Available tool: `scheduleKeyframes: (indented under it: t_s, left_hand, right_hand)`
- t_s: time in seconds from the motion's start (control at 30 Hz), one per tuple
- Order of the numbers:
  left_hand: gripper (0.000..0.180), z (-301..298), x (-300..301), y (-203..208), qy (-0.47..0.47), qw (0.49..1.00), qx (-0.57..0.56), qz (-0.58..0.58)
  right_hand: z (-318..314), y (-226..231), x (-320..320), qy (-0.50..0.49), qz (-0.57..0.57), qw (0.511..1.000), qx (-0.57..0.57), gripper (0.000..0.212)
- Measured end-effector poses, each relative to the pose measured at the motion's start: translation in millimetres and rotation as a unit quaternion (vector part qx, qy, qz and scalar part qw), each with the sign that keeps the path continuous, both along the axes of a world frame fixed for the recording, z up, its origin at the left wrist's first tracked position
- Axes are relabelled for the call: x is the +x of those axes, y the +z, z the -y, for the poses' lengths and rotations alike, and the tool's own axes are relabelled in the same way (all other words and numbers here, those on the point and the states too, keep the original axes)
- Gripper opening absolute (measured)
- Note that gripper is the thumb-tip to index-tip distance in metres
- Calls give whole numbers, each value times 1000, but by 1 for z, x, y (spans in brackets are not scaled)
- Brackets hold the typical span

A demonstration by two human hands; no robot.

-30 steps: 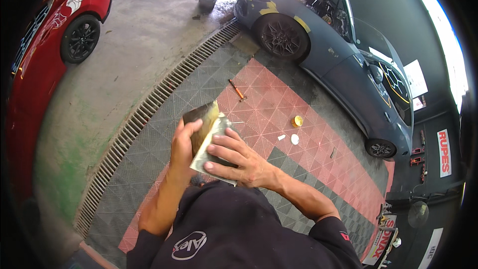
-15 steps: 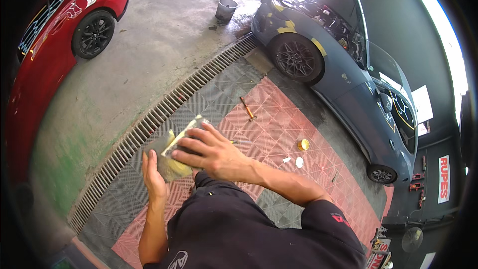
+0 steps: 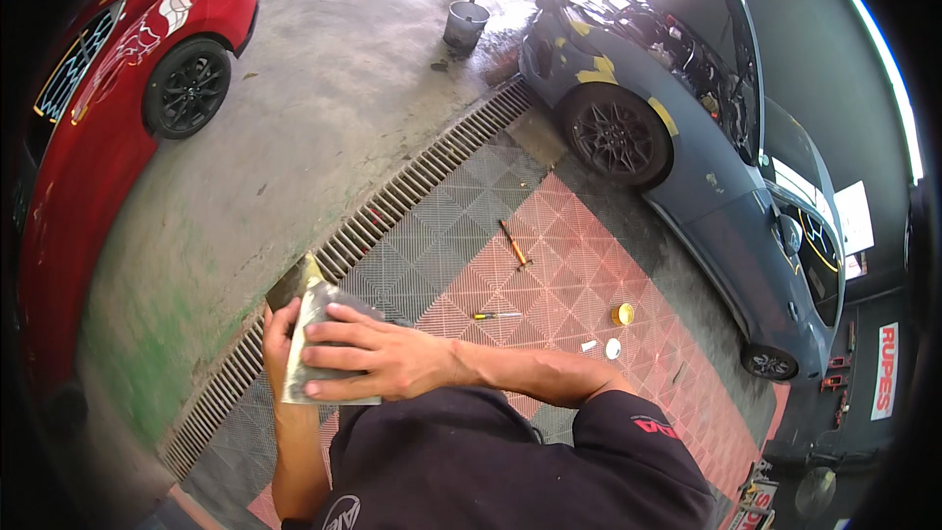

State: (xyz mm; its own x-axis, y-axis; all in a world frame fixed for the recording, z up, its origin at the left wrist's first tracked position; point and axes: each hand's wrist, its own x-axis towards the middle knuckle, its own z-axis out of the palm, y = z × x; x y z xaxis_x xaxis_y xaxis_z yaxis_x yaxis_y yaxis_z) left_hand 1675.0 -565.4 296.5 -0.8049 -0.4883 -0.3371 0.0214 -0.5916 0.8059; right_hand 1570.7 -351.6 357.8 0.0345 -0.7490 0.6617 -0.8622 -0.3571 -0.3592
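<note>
My right hand point(image 3: 388, 358) presses with spread fingers on a flat dark-grey putty spreader point(image 3: 355, 304), its pale edge smeared with cream filler. Behind it, my left hand point(image 3: 280, 329) is closed on a dark flat plate point(image 3: 286, 282), mostly hidden by the spreader and my fingers. A lump of yellow putty point(image 3: 312, 268) shows at the top, where the two tools meet. Both hands are close together in front of my body, above the floor drain.
A grey car point(image 3: 702, 206) with yellow filler patches and a raised bonnet stands right; a red car point(image 3: 108, 157) left. On the tiles lie a hammer point(image 3: 515, 245), a screwdriver point(image 3: 496, 315), a yellow tin point(image 3: 623, 314) and a white lid point(image 3: 613, 348). A bucket point(image 3: 466, 27) stands beyond the drain grating point(image 3: 437, 162).
The plate and spreader have turned and shifted left and down in view. My right hand now covers more of the left hand and plate. The surroundings have shifted right and down.
</note>
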Motion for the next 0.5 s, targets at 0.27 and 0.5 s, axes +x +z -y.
scheduleKeyframes:
  t_s: [0.27,0.5]
  left_hand:
    - [43,-38,-72,61,-43,985,145,-81]
    - [41,-12,-158,3,-73,996,0,-44]
  right_hand:
    - [-39,-25,-88,-142,300,942,47,43]
    - [-17,9,-135,-267,-27,946,182,66]
